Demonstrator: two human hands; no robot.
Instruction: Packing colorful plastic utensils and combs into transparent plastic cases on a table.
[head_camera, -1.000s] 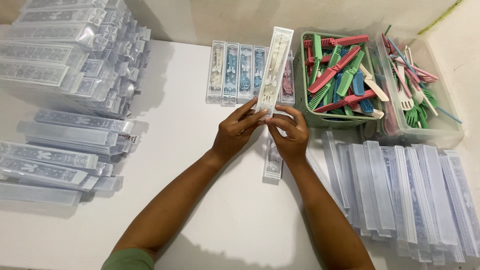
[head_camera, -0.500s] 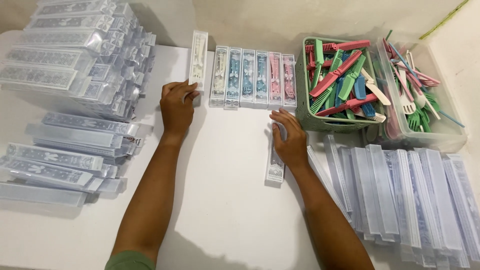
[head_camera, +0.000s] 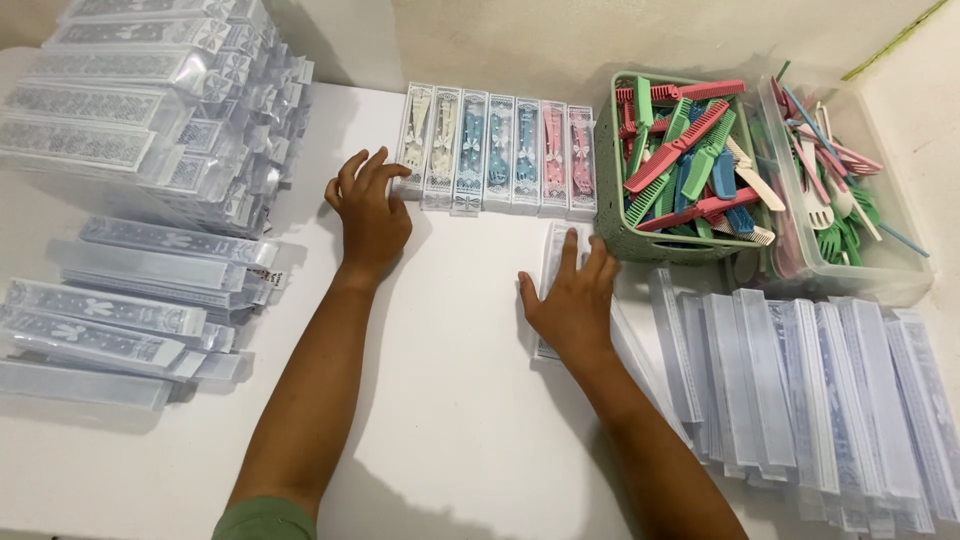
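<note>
Left hand (head_camera: 372, 208) lies flat with fingers spread, tips touching the leftmost filled pack (head_camera: 414, 139) in the row (head_camera: 497, 152) at the table's (head_camera: 460, 420) far edge. Right hand (head_camera: 573, 300), fingers splayed, presses a clear pack (head_camera: 556, 252) beside the green basket (head_camera: 640, 240). Half a second earlier, the left hand reached higher along that white pack.

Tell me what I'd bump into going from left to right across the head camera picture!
Stacks of clear boxes → left hand → row of filled packs → right hand → green basket of combs → clear tub of forks
</note>
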